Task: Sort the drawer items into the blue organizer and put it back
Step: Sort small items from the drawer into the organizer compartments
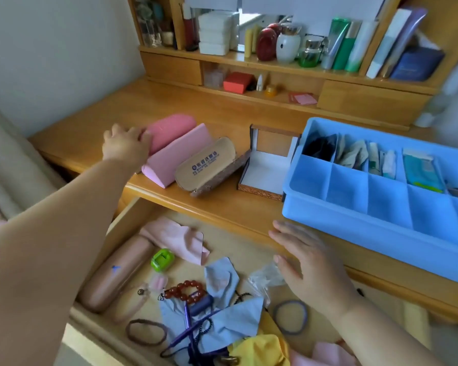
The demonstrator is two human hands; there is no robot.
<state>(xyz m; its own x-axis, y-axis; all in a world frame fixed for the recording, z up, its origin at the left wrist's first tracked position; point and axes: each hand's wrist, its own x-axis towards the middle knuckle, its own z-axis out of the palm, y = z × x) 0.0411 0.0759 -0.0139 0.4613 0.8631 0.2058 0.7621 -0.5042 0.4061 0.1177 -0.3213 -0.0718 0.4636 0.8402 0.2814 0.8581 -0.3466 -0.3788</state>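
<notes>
The blue organizer (pixel 349 215) sits on the desk at the right, its back compartments holding packets and a dark item, its front compartments bare. My left hand (pixel 124 145) reaches to the desk's left and grips the end of a rounded pink case (pixel 169 130). My right hand (pixel 304 262) hovers flat, fingers straight, over the open drawer (pixel 132 215) by the desk edge. In the drawer lie a tan glasses case (pixel 114 276), pink cloth (pixel 175 239), blue cloths (pixel 220 278), a green clip (pixel 162 260), red beads (pixel 185 291) and hair ties (pixel 290 317).
On the desk stand a pink triangular case (pixel 175 157), a brown glasses case (pixel 204 165) and an open white-lined box (pixel 267 167). Shelves (pixel 249 62) behind hold bottles, jars and books. A yellow cloth (pixel 259 350) lies at the drawer's front.
</notes>
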